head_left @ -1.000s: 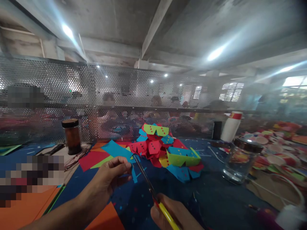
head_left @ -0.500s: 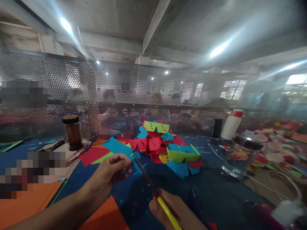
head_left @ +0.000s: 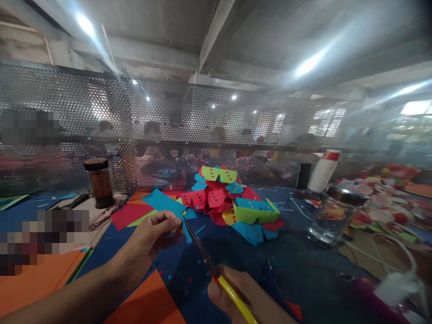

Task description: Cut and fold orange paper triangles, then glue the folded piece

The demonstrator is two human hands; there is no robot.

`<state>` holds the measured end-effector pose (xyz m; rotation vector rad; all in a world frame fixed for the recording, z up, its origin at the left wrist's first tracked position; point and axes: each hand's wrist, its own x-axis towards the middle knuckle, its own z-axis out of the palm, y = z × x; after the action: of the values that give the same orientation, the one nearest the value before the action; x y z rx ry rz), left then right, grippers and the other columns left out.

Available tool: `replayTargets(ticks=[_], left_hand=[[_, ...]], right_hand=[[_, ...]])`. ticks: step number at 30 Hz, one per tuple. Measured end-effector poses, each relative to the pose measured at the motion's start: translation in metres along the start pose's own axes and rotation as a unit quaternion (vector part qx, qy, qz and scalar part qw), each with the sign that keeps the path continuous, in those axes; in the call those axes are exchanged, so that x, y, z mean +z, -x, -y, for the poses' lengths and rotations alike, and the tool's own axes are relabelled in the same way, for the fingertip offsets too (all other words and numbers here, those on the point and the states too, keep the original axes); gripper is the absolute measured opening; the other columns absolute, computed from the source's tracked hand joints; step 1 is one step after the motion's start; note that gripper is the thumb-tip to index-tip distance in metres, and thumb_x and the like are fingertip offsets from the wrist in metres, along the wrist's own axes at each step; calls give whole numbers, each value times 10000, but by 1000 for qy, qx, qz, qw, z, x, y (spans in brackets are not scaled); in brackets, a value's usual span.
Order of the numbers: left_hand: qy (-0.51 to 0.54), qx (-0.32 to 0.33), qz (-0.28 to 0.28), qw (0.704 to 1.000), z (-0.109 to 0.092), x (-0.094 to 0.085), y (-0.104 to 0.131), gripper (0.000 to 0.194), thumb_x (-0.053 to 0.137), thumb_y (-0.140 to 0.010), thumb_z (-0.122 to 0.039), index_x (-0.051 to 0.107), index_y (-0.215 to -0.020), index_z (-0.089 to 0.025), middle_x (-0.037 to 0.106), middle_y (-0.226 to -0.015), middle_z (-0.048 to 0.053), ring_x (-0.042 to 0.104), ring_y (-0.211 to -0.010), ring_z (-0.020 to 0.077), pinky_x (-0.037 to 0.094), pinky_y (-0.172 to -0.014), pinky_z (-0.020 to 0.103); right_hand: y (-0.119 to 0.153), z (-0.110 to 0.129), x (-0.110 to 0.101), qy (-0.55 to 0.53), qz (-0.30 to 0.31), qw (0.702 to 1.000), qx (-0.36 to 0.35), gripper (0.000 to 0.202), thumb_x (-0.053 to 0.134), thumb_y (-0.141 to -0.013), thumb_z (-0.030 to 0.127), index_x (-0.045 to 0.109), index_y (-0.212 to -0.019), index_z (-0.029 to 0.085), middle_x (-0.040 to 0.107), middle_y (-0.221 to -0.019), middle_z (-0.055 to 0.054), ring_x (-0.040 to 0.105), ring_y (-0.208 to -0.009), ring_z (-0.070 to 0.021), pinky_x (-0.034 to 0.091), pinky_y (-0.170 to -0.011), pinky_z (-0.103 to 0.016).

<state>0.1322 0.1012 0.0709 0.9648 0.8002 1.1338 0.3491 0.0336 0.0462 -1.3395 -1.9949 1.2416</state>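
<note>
My right hand (head_left: 236, 290) is wrapped round the yellow and red handles of a pair of scissors (head_left: 201, 249). The dark blades look closed and point up and left, their tips close to my left fingertips. My left hand (head_left: 162, 231) is closed in a pinch of thumb and forefinger; what is between them is too small to make out. Just past those fingertips lie narrow blue paper strips (head_left: 186, 231) and a larger blue sheet (head_left: 164, 201). Beyond the scissors is a pile of folded red, blue, green and yellow paper pieces (head_left: 216, 198) with dots and notches.
An orange sheet (head_left: 146, 301) lies by my left forearm. A brown-filled jar (head_left: 101, 186) stands back left, a clear glass jar (head_left: 327, 220) right. Cords and a white plug (head_left: 396, 290) lie right. A perforated metal screen (head_left: 162, 117) runs behind; people are beyond it.
My left hand and the scissors have shifted slightly left, and the left fingers are pinched closer together. The whole view has moved a little. The paper pile looks the same.
</note>
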Motion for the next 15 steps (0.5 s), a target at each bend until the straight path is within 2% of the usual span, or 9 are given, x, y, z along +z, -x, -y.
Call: replayTargets(ticks=[8, 15], left_hand=[[9, 19, 6, 1000, 1, -2, -1, 259, 826, -678, -285, 591, -641, -185, 588, -672, -25, 536, -657, 114, 489, -670, 224], [0, 36, -13, 999, 0, -1, 1, 245, 820, -684, -283, 595, -666, -187, 590, -678, -27, 538, -682, 123, 475, -683, 235]], right_hand=[[-1, -4, 1, 11, -3, 1000, -26, 558, 396, -862, 750, 406, -758, 201, 353, -587, 58, 339, -523, -75, 234, -456, -217], [-1, -4, -1, 7, 10, 1000, 8, 469, 480, -887, 660, 431, -806, 201, 375, -587, 69, 353, -518, -72, 240, -460, -211]])
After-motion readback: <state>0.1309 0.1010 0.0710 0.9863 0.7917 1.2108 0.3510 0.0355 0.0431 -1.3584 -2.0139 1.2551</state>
